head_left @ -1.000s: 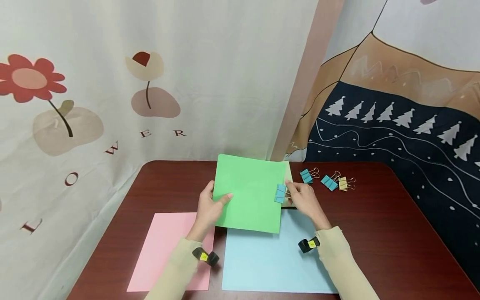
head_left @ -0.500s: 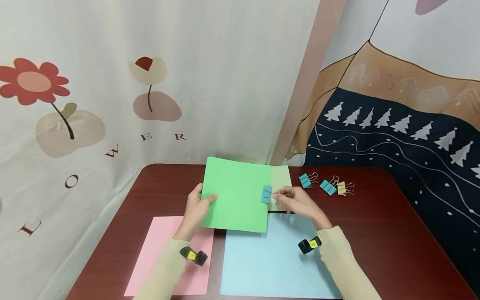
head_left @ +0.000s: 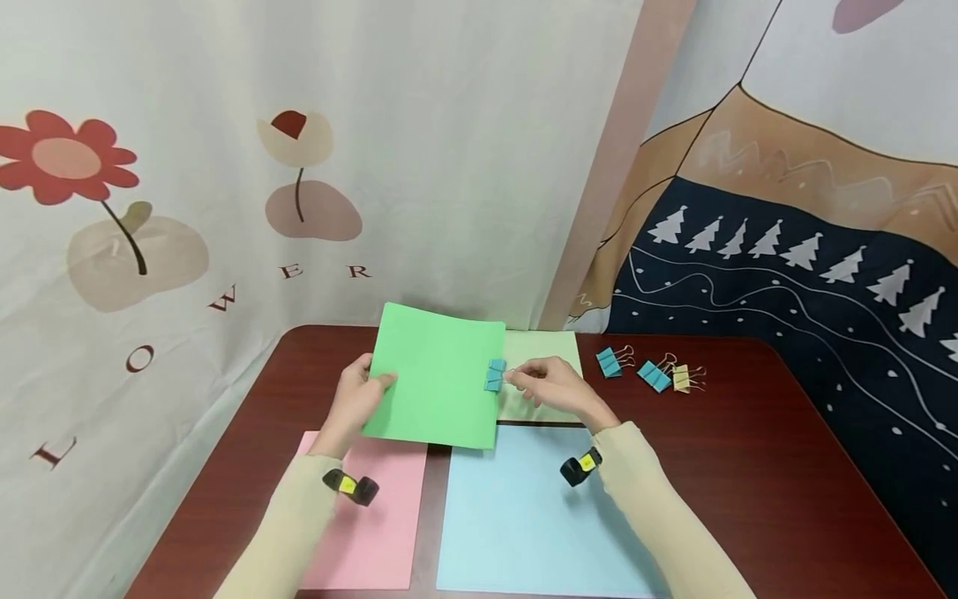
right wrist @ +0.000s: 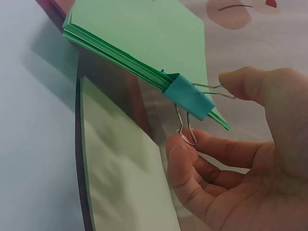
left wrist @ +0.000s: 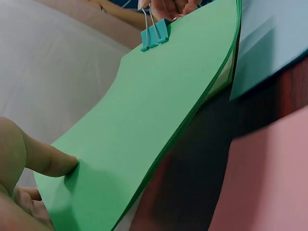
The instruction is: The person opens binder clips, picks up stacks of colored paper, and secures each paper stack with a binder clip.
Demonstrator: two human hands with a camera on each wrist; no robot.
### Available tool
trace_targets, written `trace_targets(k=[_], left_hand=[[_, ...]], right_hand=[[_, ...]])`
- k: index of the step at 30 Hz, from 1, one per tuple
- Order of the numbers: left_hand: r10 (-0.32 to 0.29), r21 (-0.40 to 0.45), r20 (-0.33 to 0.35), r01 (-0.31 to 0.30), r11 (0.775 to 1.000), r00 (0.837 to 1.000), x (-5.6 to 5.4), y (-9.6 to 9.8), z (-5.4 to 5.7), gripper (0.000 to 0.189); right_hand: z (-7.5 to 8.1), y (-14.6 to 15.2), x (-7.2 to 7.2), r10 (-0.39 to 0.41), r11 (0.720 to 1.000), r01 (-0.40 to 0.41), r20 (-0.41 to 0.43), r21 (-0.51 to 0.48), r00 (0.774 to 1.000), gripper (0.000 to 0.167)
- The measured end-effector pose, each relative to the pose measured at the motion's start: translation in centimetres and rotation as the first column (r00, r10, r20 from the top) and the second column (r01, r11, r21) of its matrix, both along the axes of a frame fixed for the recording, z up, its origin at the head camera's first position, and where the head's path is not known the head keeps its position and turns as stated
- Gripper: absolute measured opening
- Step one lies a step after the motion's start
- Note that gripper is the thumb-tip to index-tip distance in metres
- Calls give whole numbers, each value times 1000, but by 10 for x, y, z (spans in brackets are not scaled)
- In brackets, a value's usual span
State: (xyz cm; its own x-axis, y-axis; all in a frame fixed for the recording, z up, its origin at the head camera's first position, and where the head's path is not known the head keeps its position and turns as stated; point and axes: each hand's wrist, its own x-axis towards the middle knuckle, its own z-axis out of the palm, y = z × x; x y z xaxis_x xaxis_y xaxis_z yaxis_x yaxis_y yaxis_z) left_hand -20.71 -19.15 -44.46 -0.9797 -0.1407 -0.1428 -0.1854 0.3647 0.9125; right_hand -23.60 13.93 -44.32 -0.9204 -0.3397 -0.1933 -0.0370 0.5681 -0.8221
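A stack of bright green paper sheets (head_left: pixel 437 374) is held up over the table, tilted. My left hand (head_left: pixel 358 399) grips its left edge, with the thumb lying on the top sheet and the other fingers behind. On the stack's right edge sits a blue binder clip (head_left: pixel 495 375). My right hand (head_left: pixel 557 387) pinches the clip's two wire handles. In the right wrist view the thumb is at one handle and the fingertips at the other, while the blue clip body (right wrist: pixel 190 98) straddles the layered sheet edges. The left wrist view shows the top sheet bending slightly.
Pale green paper (head_left: pixel 550 374) lies behind, partly covered by the held stack. Pink paper (head_left: pixel 382 524) and light blue paper (head_left: pixel 539 516) lie in front. At the back right are two blue binder clips (head_left: pixel 616 361) and a yellow binder clip (head_left: pixel 684 378) on the dark red table (head_left: pixel 763 466).
Both hands have moved left together, carrying the green stack and its clip, so more of the pale green paper shows. The loose clips on the table have stayed put.
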Motion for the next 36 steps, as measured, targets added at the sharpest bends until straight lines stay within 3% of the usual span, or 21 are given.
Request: trace_targets(k=[8,15,25,36], left_hand=[[-3,-82,59,8,997,998,-8,-25,6,41],[-6,-118,98,17,993,995,-19,-47,5,49],[-26,-136,138,45,990,990,-38,-71,-7,61],[-1,-173,207,37,984,978,-54,-91,-24,67]], right_hand=[[2,-29,-14,-27,1000,27,24,0,999,55],[3,-50,-25,-40,999,42,61,-24,997,58],[-7,-77,-42,-45,999,46,47,-17,998,56],[-20,-110,-53,-106,994,105,19,35,994,46]])
